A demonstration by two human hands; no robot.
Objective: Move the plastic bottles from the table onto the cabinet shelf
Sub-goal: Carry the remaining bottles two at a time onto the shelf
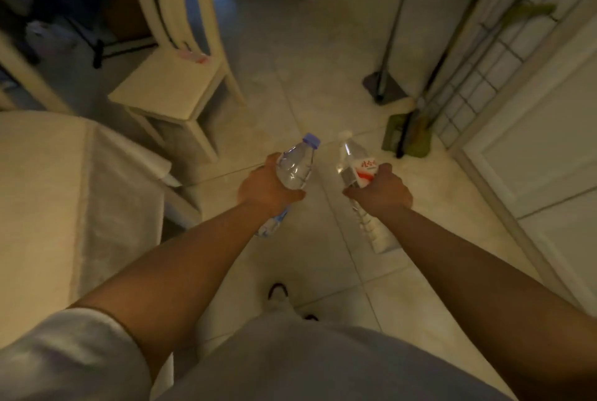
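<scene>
Left hand [265, 187] grasps blue-capped bottle [295, 168] mid-body | right hand [381, 190] grasps red-labelled bottle [355, 168], both above floor | risk: tilted necks beyond fingers may knock together, loosening grip.

1. Blue-capped bottle [295, 168]: clear, glossy plastic, catching highlights.
2. White-capped bottle [353, 163]: clear ribbed plastic with a shiny red-and-white label.
3. Floor [307, 55]: pale, smooth tiles with a soft sheen.
4. Tabletop [42, 181], near left: matt cloth cover.
5. Chair [171, 90], far left: cream-painted wood, satin finish.
6. Broom handle [395, 22]: looks like dull metal.
</scene>
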